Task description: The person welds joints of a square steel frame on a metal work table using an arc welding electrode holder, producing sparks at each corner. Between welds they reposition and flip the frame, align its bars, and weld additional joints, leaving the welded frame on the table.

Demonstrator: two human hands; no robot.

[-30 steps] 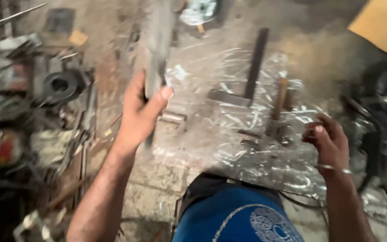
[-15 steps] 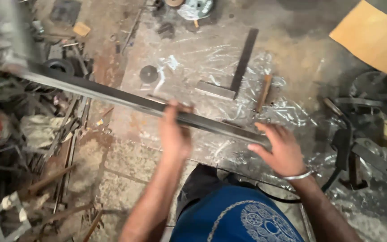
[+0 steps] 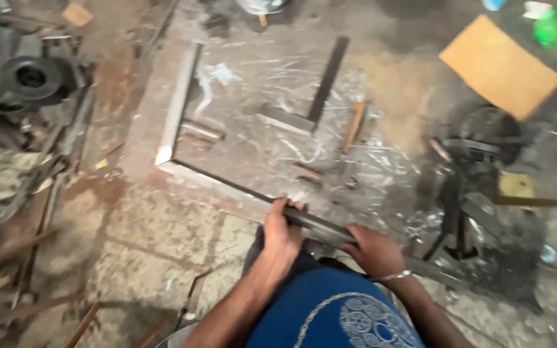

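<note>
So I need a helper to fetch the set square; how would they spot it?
On the scratched steel floor plate, look above the long bar both hands grip. The set square lies loose mid-plate: a dark blade meeting a paler stock in an L, flatter than the bars.

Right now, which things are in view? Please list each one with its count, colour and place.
long metal bar: 1, grey, on the floor under both hands
second metal bar: 1, grey, upright in the picture, meeting the long bar at a corner
steel square: 1, dark, floor centre
cardboard sheet: 1, tan, top right
round metal part: 1, black, top left
scrap rods: several, rusty, left
left hand: 1, gripping the long bar
right hand: 1, gripping it too
</note>
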